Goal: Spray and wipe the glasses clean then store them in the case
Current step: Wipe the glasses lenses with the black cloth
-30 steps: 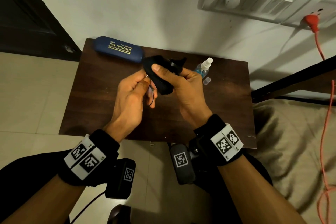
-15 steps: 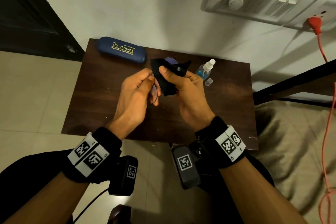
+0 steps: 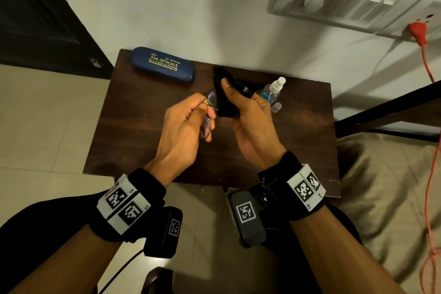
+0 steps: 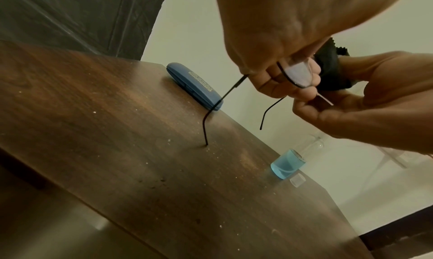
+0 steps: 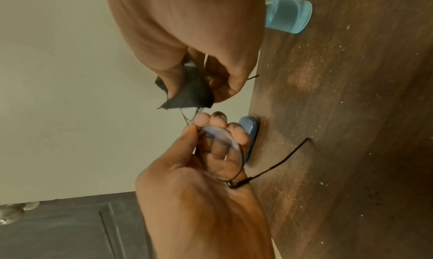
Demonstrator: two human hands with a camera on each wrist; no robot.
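resting between hands (image 3: 191, 124) (glasses (image 3: 211, 102))

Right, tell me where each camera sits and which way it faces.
Head: above, looking down at the dark wooden table; both forearms show.
Left wrist: under the left hand, facing the thin black-framed glasses.
Right wrist: under the right hand, facing the black cloth.
All share the blue case.

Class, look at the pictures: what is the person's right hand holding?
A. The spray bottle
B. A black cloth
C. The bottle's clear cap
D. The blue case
B: the right hand grips the black cloth around one lens of the glasses, while the spray bottle, its cap and the blue case sit untouched on the table.
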